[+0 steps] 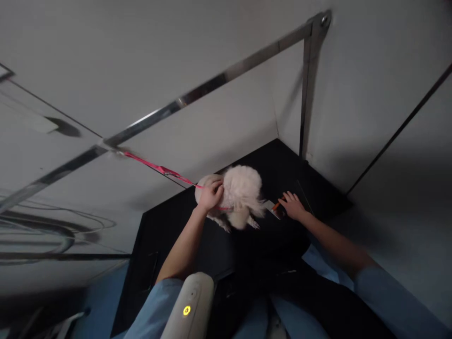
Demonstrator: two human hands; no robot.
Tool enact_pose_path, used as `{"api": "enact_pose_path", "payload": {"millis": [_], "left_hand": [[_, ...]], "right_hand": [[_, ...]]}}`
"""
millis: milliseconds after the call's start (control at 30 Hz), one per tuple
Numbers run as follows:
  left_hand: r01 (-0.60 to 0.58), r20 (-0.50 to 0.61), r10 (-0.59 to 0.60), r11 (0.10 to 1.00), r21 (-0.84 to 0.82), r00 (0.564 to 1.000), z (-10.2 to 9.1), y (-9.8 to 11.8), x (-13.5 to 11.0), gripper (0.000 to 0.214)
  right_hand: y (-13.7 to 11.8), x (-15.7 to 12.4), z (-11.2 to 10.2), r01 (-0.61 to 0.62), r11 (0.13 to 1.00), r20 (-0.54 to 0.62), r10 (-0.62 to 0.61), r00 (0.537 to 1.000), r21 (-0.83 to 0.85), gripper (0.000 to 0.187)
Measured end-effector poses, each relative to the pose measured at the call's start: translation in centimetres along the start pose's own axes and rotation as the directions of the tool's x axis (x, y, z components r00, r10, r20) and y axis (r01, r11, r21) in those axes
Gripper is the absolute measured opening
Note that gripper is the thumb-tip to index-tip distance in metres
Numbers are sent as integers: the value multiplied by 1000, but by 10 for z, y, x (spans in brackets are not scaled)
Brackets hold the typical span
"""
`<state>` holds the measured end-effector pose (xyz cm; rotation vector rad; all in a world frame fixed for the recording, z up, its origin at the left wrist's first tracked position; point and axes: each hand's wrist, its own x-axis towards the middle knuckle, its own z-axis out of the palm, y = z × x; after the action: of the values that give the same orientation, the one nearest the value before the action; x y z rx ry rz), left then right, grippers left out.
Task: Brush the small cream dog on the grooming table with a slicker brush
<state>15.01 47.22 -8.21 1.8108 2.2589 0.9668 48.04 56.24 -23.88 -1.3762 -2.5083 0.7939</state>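
Observation:
A fluffy cream-white dog stands on a black table, its paws showing at the near side. My left hand is pressed onto its coat near the pink loop, fingers curled against the body. To the right, my right hand grips the orange handle of a slicker brush, whose pale head is beside the fur at the dog's right end. Whether the bristles touch the hair I cannot tell. A pink leash runs taut from the dog to a metal bar.
The metal bar crosses above the table and meets an upright post at the right. The black table stands against pale walls. Cables hang at left. A white device with a yellow light is low in view.

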Motion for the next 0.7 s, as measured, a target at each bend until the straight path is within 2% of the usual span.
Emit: {"api": "enact_pose_path", "payload": {"millis": [67,100,167,233,267,367,467,533,600,633,667,700], "left_hand": [[-61,-3,61,998,16,998,2,-9,-20,19],[-39,-42,38,999,-29,998,3,-12,-31,18],[64,-139,-89,982,-180,986,8,-13,-53,17],[182,-176,-252,924,-337,952,20,-11,-74,20],[241,-148,-320,887,-394,936,29,-8,-83,27],[418,76,-453,730,-541,888,64,8,-96,54],[445,160,-444,672,-592,882,87,28,-87,66],[403,119,-409,732,-549,905,84,39,-71,54],[324,42,-337,852,-411,940,68,46,-49,37],[244,13,-247,946,-213,969,57,48,-36,33],[164,41,-167,984,63,985,47,48,-21,35],[143,67,-153,980,139,986,39,49,-6,36]], "right_hand": [[-5,1,4,51,999,108,-49,993,-16,30],[-6,1,3,41,999,138,-38,990,-20,27],[-10,-2,-5,-22,999,162,26,986,-23,26],[-23,-5,-17,-85,996,145,86,986,-15,35],[-35,-7,-23,-100,995,120,99,988,2,41],[-79,-10,-28,-55,996,66,50,997,72,52],[-108,-25,-15,-43,998,170,35,985,45,43],[-107,-48,-3,-79,997,264,79,961,-13,36],[-99,-71,4,-75,995,334,93,938,-66,28],[-96,-77,4,-57,995,346,84,935,-86,26],[-97,-77,1,-28,995,344,59,937,-96,26],[-100,-70,-7,11,995,330,22,944,-99,27]]}}
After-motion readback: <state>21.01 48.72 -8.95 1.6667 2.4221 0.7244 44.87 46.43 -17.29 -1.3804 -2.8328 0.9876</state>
